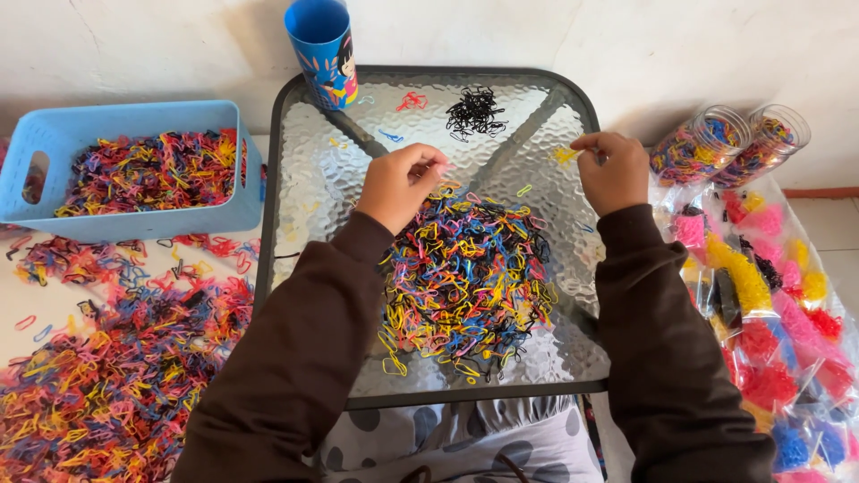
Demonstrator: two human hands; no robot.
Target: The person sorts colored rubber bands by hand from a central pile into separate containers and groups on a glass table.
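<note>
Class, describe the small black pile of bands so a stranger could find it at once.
Start at the glass table. Beyond the hands and the big mixed pile, near the far edge, lies the small black pile. Unlike its multicoloured neighbours, it is entirely black.

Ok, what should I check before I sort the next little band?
1. Left hand at the mixed pile: ok, its fingertips pinch at the pile's top edge.
2. Band held in the left hand: cannot tell, too small to see.
3. Right hand at the yellow bands: ok, fingers pinched beside them.
4. Black bands kept apart: ok, a separate heap at the far side of the table.
5. Sorted heaps unmixed: ok, red bands lie apart from black.
6. Cup steady: cannot tell, it stands right at the table's far corner.
</note>
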